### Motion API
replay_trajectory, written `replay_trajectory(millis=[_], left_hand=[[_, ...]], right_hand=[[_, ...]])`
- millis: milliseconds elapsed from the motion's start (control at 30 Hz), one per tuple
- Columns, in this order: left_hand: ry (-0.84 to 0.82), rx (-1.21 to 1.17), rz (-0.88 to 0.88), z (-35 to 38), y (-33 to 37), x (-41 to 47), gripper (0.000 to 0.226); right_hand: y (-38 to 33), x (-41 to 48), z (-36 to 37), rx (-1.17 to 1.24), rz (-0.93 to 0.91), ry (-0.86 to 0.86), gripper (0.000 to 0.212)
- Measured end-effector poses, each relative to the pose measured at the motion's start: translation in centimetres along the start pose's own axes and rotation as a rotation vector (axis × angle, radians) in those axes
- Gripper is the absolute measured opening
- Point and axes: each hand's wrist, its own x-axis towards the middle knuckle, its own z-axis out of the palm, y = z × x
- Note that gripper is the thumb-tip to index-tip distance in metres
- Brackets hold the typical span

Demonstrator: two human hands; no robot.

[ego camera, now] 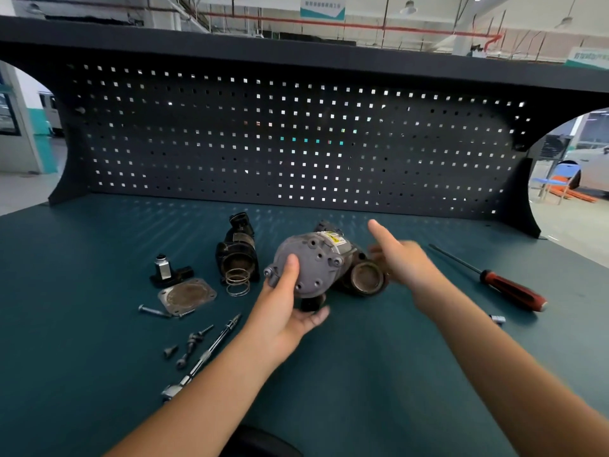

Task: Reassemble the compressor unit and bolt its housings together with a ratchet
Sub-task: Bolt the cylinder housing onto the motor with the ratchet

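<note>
Your left hand [290,301] is gripping the compressor unit [316,262] by its grey end housing, thumb pressing on the flat face and fingers curling underneath. Your right hand [403,263] is hovering released at the unit's far side, fingers straight and blurred, so I cannot tell whether it is touching the metal. The unit is sitting in the middle of the table [362,374], tilted toward you, with its rusty open cylinder mouth facing you near your right wrist. You are carrying most of the control in one hand, and I judge that is the main risk: if the thumb is slipping on that smooth face, the unit is likely rolling left into the black housing [237,252] and the loose spring rings [238,282] just beside it. Your left forearm is crossing the ratchet [211,347], with the bolts [191,341] lying right next to it, so a careless pull back is probably scattering them or dragging the tool toward the near edge. The cover plate [187,295] is lying further left, out of your way. On the right, the screwdriver [504,285] and a small socket [497,319] are lying near your right forearm, close to where the table is ending. The pegboard [296,143] is closing off the back, well apart from the unit. Your best open room is lying between your arms, in front of the unit.
</note>
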Motion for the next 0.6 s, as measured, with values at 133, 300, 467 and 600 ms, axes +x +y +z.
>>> replay_trajectory(millis=[133, 300, 467, 600], left_hand=[[-0.001, -0.002, -0.014, -0.2, 0.5, 0.2, 0.046], [-0.003, 0.051, -0.002, -0.8, 1.7, 0.5, 0.036], [0.004, 0.111, 0.025, -0.5, 2.0, 0.3, 0.023], [-0.005, 0.108, 0.040, -0.3, 1.7, 0.0, 0.017]], right_hand=[[-2.5, 2.6, 0.8, -0.009, -0.085, -0.046, 0.064], [-4.6, 4.4, 5.2, -0.099, 0.074, -0.242, 0.085], [-5.3, 4.9, 6.5, -0.141, 0.107, -0.347, 0.022], [-5.6, 4.7, 6.5, -0.162, 0.113, -0.401, 0.030]])
